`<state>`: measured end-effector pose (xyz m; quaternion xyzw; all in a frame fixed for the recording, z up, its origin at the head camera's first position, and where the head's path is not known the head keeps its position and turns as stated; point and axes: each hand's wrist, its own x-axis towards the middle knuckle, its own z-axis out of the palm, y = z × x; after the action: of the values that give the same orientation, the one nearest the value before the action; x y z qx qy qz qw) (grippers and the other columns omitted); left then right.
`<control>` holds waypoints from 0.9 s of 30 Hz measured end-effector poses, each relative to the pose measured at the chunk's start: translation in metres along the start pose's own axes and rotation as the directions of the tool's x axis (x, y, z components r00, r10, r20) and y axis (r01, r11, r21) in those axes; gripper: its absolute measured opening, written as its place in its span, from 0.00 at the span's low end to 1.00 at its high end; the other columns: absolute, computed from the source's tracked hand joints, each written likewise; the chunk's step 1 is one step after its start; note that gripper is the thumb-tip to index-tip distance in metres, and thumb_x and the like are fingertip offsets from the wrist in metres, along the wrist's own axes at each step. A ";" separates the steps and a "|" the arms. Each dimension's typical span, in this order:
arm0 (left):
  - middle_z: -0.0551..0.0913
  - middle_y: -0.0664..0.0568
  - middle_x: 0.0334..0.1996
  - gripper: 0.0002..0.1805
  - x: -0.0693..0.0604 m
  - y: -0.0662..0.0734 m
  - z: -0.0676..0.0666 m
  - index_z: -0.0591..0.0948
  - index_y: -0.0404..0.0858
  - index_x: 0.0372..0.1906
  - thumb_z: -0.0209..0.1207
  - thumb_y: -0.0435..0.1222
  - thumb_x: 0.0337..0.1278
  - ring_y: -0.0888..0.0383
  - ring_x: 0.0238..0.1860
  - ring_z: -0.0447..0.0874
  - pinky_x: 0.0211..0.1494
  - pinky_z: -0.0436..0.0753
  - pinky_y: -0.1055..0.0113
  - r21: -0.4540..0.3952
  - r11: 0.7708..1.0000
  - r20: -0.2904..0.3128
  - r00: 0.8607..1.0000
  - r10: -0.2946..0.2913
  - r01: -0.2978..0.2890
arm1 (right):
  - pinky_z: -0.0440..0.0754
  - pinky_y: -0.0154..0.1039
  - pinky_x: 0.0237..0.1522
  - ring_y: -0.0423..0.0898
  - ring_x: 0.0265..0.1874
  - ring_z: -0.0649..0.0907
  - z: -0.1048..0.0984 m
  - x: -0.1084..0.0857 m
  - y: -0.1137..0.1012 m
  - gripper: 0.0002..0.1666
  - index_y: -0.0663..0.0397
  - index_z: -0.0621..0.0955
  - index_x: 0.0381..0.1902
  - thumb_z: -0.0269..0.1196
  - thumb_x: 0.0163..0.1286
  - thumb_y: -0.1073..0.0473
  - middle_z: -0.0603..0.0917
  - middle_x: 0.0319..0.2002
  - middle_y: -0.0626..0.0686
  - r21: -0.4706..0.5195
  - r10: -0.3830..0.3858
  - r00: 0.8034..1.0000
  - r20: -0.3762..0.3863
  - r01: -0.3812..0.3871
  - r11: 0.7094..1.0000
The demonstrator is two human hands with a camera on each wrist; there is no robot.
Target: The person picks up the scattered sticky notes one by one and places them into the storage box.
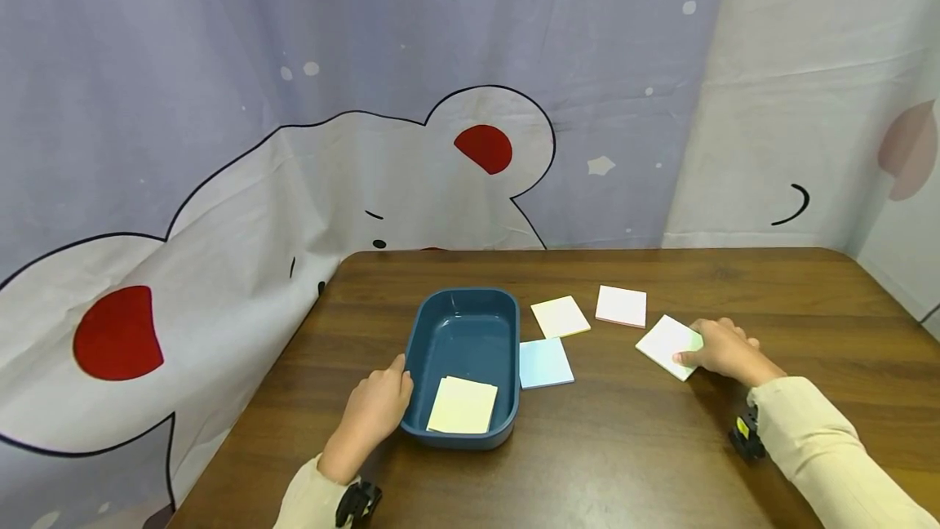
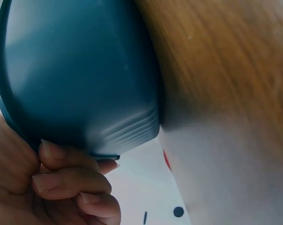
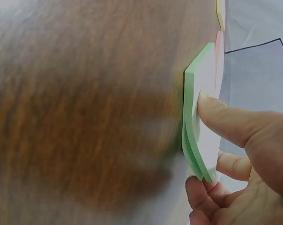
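A dark blue plastic basin (image 1: 470, 331) stands on the table, with pale yellow sticky notes (image 1: 463, 405) lying inside at its near end. My left hand (image 1: 379, 400) holds the basin's left rim; in the left wrist view its curled fingers (image 2: 69, 183) lie against the outer wall. On the right, my right hand (image 1: 723, 349) pinches a green-edged sticky note pad (image 1: 667, 343). The right wrist view shows the thumb (image 3: 226, 119) on the pad's top and other fingers under its near edge, which is bent upward. The pad's near end has split into two layers.
Right of the basin lie a blue sticky note pad (image 1: 546, 363), a yellow-edged pad (image 1: 560, 317) and a pink-edged pad (image 1: 621, 305). The blue pad touches or nearly touches the basin. Behind the wooden table (image 1: 602, 447) hangs a printed curtain (image 1: 624, 88).
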<state>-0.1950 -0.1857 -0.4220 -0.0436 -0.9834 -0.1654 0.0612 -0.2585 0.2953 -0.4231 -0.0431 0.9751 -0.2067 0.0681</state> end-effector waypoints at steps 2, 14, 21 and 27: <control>0.84 0.32 0.42 0.22 0.000 0.000 0.000 0.74 0.26 0.59 0.49 0.35 0.66 0.43 0.29 0.84 0.29 0.79 0.50 0.003 1.000 -0.003 1.000 0.001 -0.001 | 0.62 0.49 0.33 0.58 0.37 0.71 0.001 0.000 0.001 0.39 0.77 0.73 0.51 0.69 0.57 0.47 0.79 0.34 0.61 0.002 -0.013 1.000 -0.011 0.013 1.000; 0.84 0.32 0.43 0.23 0.001 -0.001 0.002 0.73 0.26 0.60 0.49 0.36 0.66 0.47 0.27 0.83 0.29 0.79 0.51 -0.001 1.000 0.013 1.000 -0.013 0.013 | 0.60 0.51 0.34 0.69 0.45 0.79 0.000 -0.005 -0.007 0.20 0.72 0.77 0.47 0.61 0.65 0.59 0.80 0.49 0.72 -0.017 -0.017 0.997 -0.070 0.016 1.000; 0.84 0.32 0.43 0.23 0.002 -0.002 0.002 0.73 0.25 0.60 0.49 0.36 0.66 0.46 0.28 0.83 0.30 0.79 0.51 -0.003 1.000 0.014 1.000 -0.015 0.015 | 0.62 0.53 0.33 0.64 0.39 0.81 -0.006 -0.007 -0.009 0.15 0.70 0.78 0.45 0.58 0.65 0.62 0.84 0.39 0.67 -0.002 -0.040 0.995 -0.093 0.040 0.999; 0.84 0.32 0.42 0.22 0.002 -0.002 0.003 0.73 0.26 0.60 0.49 0.36 0.66 0.45 0.29 0.84 0.30 0.79 0.50 -0.003 1.000 0.012 1.000 -0.013 0.013 | 0.63 0.52 0.33 0.61 0.38 0.82 -0.009 -0.008 -0.014 0.15 0.71 0.78 0.44 0.57 0.66 0.62 0.84 0.36 0.63 0.009 -0.071 0.992 -0.102 0.072 0.997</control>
<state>-0.1972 -0.1864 -0.4250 -0.0381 -0.9838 -0.1669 0.0540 -0.2510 0.2875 -0.4084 -0.0672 0.9737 -0.2172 0.0114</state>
